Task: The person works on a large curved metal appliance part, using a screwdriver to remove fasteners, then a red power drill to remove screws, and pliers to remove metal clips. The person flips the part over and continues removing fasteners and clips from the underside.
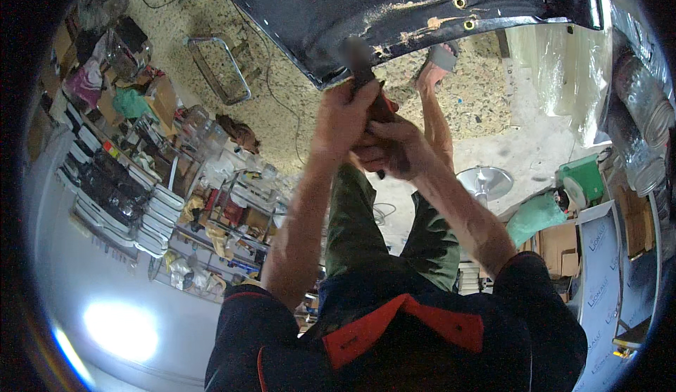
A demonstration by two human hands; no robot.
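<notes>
My left hand and my right hand are close together in front of me, fingers closed round a dark elongated tool with a bit of red. Its upper end is blurred and points toward a black leather-like cover. I cannot make out the tool's exact kind, as my hands hide its lower part. The tool overlaps the cover's near edge; whether they touch is not plain. Worn, peeled tan patches run along the cover, and two brass eyelets sit toward its right.
A bare leg ends in a sandaled foot below the cover. A metal frame and a thin cable lie on the speckled floor. Cluttered shelves stand left. To the right are a round metal base, a green bin and clear plastic sheeting.
</notes>
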